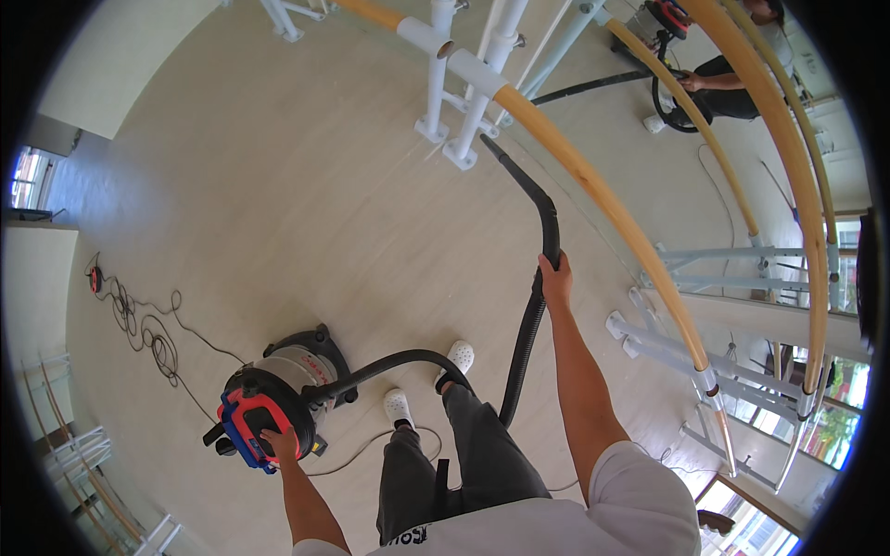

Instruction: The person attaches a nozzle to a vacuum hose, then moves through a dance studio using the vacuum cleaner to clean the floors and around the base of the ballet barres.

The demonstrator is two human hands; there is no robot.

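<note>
My right hand (556, 279) grips the black plastic wand (546, 208) of a vacuum cleaner hose. The wand's narrow tip lies close to the white metal feet of a barre stand (460, 154). My left hand (279, 443) rests on the red and black top of a canister vacuum cleaner (295, 379), beside its dark handle area; whether the fingers are closed around anything cannot be told. From the canister a black corrugated hose (410, 356) curves past my legs and up to the wand.
Wooden ballet barres (591, 174) on white stands run along a mirror (626, 160) at the right. A loosely coiled cord (160, 351) and a red cable reel or plug box (95, 279) lie on the floor at the left. More barres (87, 479) stand at the lower left.
</note>
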